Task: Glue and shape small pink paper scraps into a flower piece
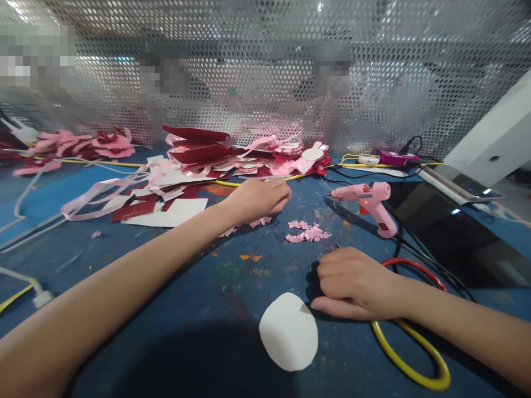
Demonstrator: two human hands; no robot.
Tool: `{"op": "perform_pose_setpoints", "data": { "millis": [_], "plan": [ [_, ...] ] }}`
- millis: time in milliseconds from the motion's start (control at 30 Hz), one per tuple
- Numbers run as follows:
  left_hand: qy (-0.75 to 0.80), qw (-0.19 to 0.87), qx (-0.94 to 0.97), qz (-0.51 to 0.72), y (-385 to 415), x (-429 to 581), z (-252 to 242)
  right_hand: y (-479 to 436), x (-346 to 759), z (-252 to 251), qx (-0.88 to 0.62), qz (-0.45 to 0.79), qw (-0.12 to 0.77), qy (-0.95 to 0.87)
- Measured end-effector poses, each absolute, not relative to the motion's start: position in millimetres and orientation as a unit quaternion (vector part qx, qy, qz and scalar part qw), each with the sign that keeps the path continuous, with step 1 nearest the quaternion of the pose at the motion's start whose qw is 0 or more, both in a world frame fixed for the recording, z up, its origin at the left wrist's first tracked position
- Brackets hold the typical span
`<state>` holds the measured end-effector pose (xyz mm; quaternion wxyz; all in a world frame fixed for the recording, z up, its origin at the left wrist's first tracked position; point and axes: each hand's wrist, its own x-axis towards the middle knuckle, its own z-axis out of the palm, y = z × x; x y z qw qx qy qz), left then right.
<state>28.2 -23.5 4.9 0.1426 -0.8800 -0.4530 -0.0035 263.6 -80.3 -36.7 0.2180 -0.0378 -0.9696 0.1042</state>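
My left hand (259, 198) reaches forward over the blue table (166, 309), its fingers curled together near small pink paper scraps (309, 232) and the edge of a pile of pink and dark red paper (215, 157). What its fingers hold is hidden. My right hand (352, 283) rests closed on the table, thumb side down, just right of a white paper circle (289, 330). Nothing shows in that fist. A red and yellow ring (415, 342) lies under the right wrist.
A pink glue gun (369, 200) stands on the table right of the scraps, its black cord running right. A black tablet (448, 232) lies at the right. Perforated metal mesh (265, 72) walls the back. More pink flowers (78, 145) lie far left, with white cables nearby.
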Motion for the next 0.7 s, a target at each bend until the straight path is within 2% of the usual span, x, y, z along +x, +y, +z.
{"op": "perform_pose_setpoints", "data": {
  "millis": [300, 500, 700],
  "plan": [
    [-0.531, 0.094, -0.841, -0.044, -51.2, 7.8, 16.1, -83.0, 264.1, -35.7, -0.040, 0.095, 0.210, -0.972],
    [-0.541, -0.024, -0.839, -0.046, -111.0, -27.2, 8.6, -84.4, 264.5, -36.2, -0.044, 0.095, 0.204, -0.973],
    [-0.576, 0.010, -0.817, -0.021, -149.2, -64.6, 18.6, -85.9, 263.4, -37.8, -0.042, 0.071, 0.204, -0.975]
  ]
}}
